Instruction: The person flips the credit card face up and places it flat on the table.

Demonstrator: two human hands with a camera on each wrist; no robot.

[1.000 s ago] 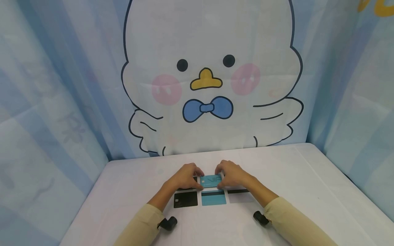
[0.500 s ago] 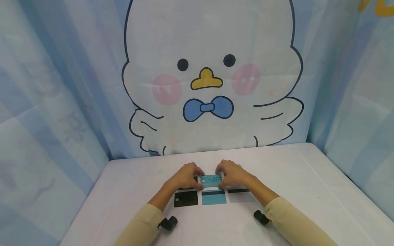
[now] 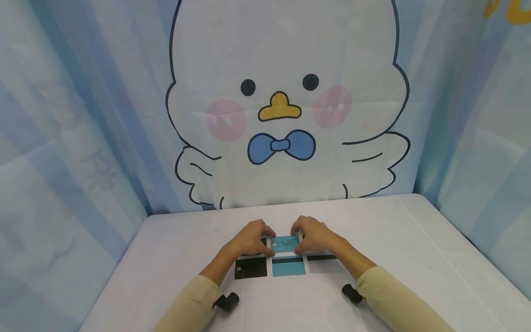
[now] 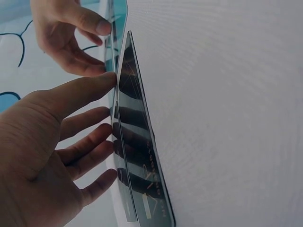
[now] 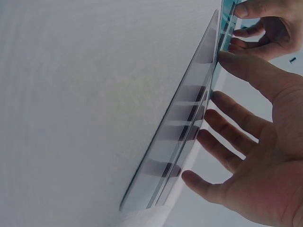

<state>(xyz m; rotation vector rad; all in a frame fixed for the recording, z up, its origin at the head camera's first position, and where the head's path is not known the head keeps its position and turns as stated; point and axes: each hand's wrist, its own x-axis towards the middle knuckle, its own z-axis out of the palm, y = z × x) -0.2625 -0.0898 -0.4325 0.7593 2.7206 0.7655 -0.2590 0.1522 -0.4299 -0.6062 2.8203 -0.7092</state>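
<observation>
A light-blue VIP card point(image 3: 284, 243) lies flat in the middle of the back row of cards. My left hand point(image 3: 250, 237) holds its left end, thumb at the near corner and index finger at the far corner. At the right end my right hand point(image 3: 315, 234) grips it the same way. Nearer me lie a black card point(image 3: 250, 268), a blue card with a dark stripe point(image 3: 288, 268) and a pale card with a black stripe point(image 3: 325, 266). Another dark card point(image 4: 127, 161) is partly under my left hand, and a pale striped card point(image 5: 177, 137) is below my right.
The cards rest on a white-covered table point(image 3: 394, 240). Behind it hangs a backdrop curtain point(image 3: 282, 180) with a cartoon bird, and blue-white curtains point(image 3: 62, 161) close off the sides. A small black camera point(image 3: 228, 302) sits at each sleeve cuff.
Both hands stay at the light-blue card's ends with hardly any motion. The whole head view has shifted very slightly, while the cards keep their places.
</observation>
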